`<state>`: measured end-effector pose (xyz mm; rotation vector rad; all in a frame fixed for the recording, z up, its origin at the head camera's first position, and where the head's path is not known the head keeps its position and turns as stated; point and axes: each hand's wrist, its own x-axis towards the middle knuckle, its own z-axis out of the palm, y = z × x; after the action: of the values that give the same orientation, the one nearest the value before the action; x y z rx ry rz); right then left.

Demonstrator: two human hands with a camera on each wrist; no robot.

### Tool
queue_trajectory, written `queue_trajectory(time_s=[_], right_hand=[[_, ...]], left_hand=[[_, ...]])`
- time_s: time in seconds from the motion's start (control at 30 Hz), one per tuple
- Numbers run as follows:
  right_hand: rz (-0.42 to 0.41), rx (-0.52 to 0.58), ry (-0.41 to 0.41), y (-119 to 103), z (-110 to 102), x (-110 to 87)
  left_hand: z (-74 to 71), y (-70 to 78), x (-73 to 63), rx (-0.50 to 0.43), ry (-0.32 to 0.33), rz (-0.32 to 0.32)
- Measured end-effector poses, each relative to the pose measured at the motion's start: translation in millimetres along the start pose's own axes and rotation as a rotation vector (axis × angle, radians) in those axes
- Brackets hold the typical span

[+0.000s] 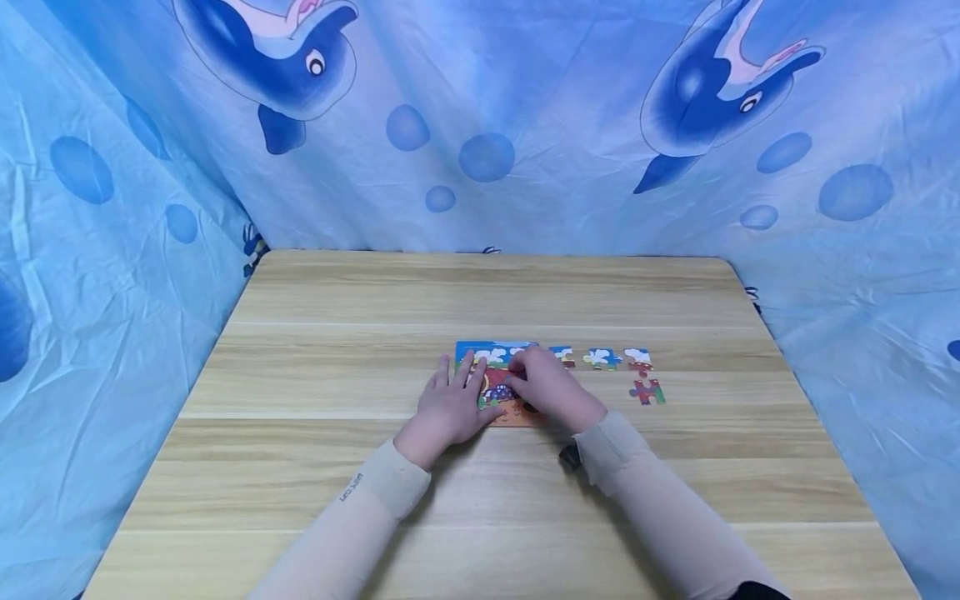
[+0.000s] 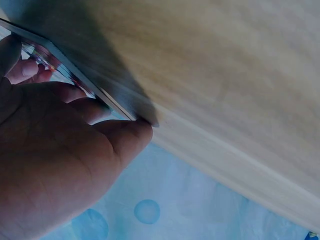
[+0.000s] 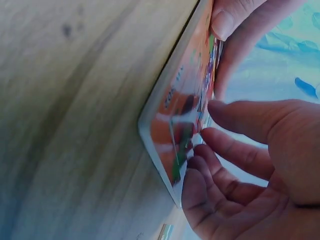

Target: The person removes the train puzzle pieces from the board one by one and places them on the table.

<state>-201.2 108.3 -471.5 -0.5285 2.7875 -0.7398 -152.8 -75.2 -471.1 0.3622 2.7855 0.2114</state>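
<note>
A jigsaw puzzle board [image 1: 517, 415] with a blue sky, white clouds and an orange lower border lies mid-table. My left hand [image 1: 453, 408] rests on its left side with fingers spread; in the left wrist view the thumb [image 2: 130, 137] lies along the board's edge. Over the right half of the board, my right hand [image 1: 551, 387] has thumb and fingertips together, pinching a small puzzle piece [image 3: 200, 117] close over the picture. The fingers mostly hide that piece. In the right wrist view the board's orange corner [image 3: 162, 122] shows beside the curled fingers.
Loose pieces lie right of the board: a cloud piece [image 1: 562, 354] near the right hand, another cloud piece [image 1: 602, 359], a red and white piece [image 1: 638, 359] and a red-green piece [image 1: 648, 392]. The wooden table [image 1: 375, 292] is backed by a blue dolphin-print curtain [image 1: 570, 100].
</note>
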Motion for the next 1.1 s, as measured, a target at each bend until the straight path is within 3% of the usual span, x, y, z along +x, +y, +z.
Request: queue_trajectory(time_s=[0.33,0.73,1.1], right_hand=[[0.069,0.079,-0.019,1.0,-1.3,6.7],[0.053,0.2,0.022,6.9,-3.7,2.5],[0.032,0.311,0.061,7.3,-5.2,0.5]], left_hand=[[-2.7,0.3,-1.8,0.022,0.006,-0.003],[-1.7,0.3,-1.1,0.003,-0.021,-0.042],[-0.5,-0.2,0.7,0.022,-0.026,-0.04]])
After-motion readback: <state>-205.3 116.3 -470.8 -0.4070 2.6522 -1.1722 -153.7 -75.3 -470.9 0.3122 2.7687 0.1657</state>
